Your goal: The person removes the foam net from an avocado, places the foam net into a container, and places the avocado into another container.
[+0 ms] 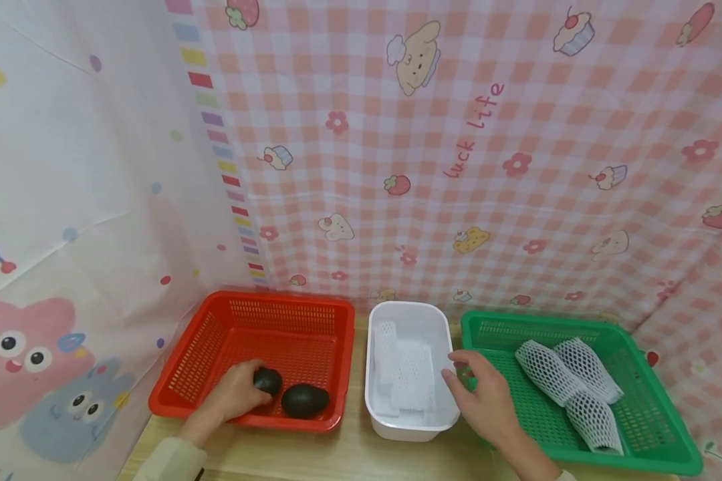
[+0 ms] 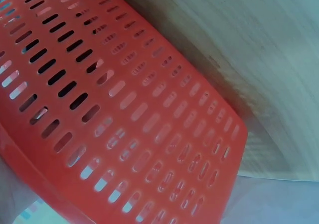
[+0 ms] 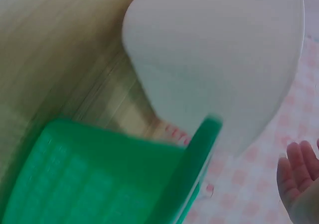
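Observation:
In the head view, my left hand (image 1: 238, 391) reaches into the red basket (image 1: 346, 347) and grips a dark avocado (image 1: 268, 381) between thumb and fingers. A second dark avocado (image 1: 304, 401) lies just right of it on the basket floor. My right hand (image 1: 484, 397) hovers by the right rim of the white bin (image 1: 409, 434), thumb and fingers apart, holding nothing. White foam net sleeves (image 1: 414, 374) lie flat inside that bin. In the right wrist view, only the fingers (image 3: 299, 169) show at the right edge. The basket wall hides most of the left hand's work in the left wrist view.
To the right stands a green basket (image 1: 668, 401) with several white foam nets (image 1: 550, 371) in it; whether they hold anything I cannot tell. All three containers stand side by side on a wooden table (image 1: 313, 457). A checked cloth (image 1: 361, 153) hangs close behind them.

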Tool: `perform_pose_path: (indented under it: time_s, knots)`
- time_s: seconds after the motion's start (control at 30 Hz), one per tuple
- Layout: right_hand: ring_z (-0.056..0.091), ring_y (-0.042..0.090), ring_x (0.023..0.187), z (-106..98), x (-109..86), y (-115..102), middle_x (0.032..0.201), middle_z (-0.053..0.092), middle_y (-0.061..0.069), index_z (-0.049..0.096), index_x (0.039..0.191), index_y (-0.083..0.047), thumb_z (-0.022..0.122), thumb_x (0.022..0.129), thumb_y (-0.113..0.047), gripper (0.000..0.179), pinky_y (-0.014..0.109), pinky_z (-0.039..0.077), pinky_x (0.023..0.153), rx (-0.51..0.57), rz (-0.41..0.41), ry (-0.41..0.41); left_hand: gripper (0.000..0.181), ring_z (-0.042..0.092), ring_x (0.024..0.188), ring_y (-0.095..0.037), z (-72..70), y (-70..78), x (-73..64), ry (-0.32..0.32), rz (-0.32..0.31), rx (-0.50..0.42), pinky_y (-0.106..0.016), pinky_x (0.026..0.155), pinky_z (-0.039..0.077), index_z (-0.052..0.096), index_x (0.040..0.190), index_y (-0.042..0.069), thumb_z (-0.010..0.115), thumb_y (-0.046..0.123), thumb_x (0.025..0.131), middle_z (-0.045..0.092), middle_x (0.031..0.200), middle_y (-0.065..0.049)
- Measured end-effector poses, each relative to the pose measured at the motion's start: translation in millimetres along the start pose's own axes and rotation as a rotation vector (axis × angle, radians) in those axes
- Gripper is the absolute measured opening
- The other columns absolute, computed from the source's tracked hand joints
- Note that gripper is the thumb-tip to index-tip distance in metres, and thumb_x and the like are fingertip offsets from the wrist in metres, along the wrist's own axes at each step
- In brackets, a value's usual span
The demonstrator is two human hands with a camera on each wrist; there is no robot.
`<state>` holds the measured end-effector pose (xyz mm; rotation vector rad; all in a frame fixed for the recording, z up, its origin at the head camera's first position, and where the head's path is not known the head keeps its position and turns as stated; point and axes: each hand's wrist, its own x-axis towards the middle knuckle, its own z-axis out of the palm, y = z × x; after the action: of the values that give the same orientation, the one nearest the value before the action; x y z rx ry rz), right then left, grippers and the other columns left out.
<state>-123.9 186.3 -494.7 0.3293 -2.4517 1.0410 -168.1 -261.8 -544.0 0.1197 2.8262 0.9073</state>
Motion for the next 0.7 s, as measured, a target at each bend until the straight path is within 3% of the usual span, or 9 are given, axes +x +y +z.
perform_pose_path:
  time_s: [0.23, 0.4, 0.5, 0.57, 0.63, 0.7]
  knots:
    - [0.066, 0.022, 0.097, -28, -2.4, 26, 0.110, 0.074, 0.008, 0.072, 0.111, -0.004, 0.083, 0.086, -0.001, 0.028, 0.011, 0.045, 0.080, -0.063, 0.001, 0.059, 0.071, 0.069, 0.099, -0.031, -1.3, -0.6, 1.6, -0.020, -0.001, 0.007, -0.049, 0.084, 0.058, 0.063, 0.130, -0.010, 0.094, 0.012, 0.069, 0.071, 0.117, -0.023]
    - [0.061, 0.025, 0.104, -48, -5.2, 41, 0.119, 0.071, 0.013, 0.071, 0.117, -0.003, 0.080, 0.090, -0.006, 0.028, 0.009, 0.041, 0.082, -0.097, 0.061, 0.030, 0.073, 0.069, 0.101, -0.033, -2.4, 0.0, 0.5, -0.024, -0.004, 0.012, -0.052, 0.087, 0.057, 0.062, 0.131, -0.012, 0.093, 0.011, 0.069, 0.070, 0.119, -0.026]
    - [0.060, 0.030, 0.111, -57, -7.5, 49, 0.125, 0.068, 0.016, 0.069, 0.122, -0.003, 0.079, 0.093, -0.011, 0.032, 0.022, 0.048, 0.085, -0.121, 0.095, 0.014, 0.073, 0.069, 0.102, -0.033, -2.8, 0.0, 0.4, -0.032, -0.008, 0.011, -0.052, 0.087, 0.056, 0.061, 0.131, -0.013, 0.092, 0.011, 0.069, 0.070, 0.119, -0.027]
    - [0.059, 0.037, 0.116, -62, -9.6, 56, 0.128, 0.066, 0.020, 0.068, 0.124, -0.001, 0.080, 0.092, -0.011, 0.035, 0.039, 0.051, 0.088, -0.136, 0.096, 0.017, 0.073, 0.069, 0.101, -0.033, -2.9, 0.0, 0.4, -0.037, -0.010, 0.010, -0.052, 0.087, 0.057, 0.061, 0.131, -0.013, 0.092, 0.012, 0.069, 0.070, 0.119, -0.026]
    - [0.058, 0.042, 0.119, -65, -12.5, 64, 0.129, 0.065, 0.023, 0.067, 0.124, 0.000, 0.081, 0.090, -0.010, 0.039, 0.054, 0.049, 0.089, -0.148, 0.087, 0.021, 0.074, 0.069, 0.101, -0.033, -3.0, 0.3, 0.5, -0.042, -0.013, 0.010, -0.052, 0.087, 0.057, 0.061, 0.131, -0.012, 0.092, 0.012, 0.069, 0.070, 0.119, -0.026]
    - [0.057, 0.046, 0.119, -68, -15.3, 73, 0.129, 0.065, 0.026, 0.066, 0.124, 0.002, 0.083, 0.088, -0.007, 0.041, 0.061, 0.047, 0.090, -0.156, 0.071, 0.023, 0.074, 0.069, 0.101, -0.033, -2.8, 0.4, 0.5, -0.044, -0.018, 0.011, -0.052, 0.086, 0.057, 0.061, 0.131, -0.012, 0.092, 0.012, 0.069, 0.070, 0.119, -0.026]
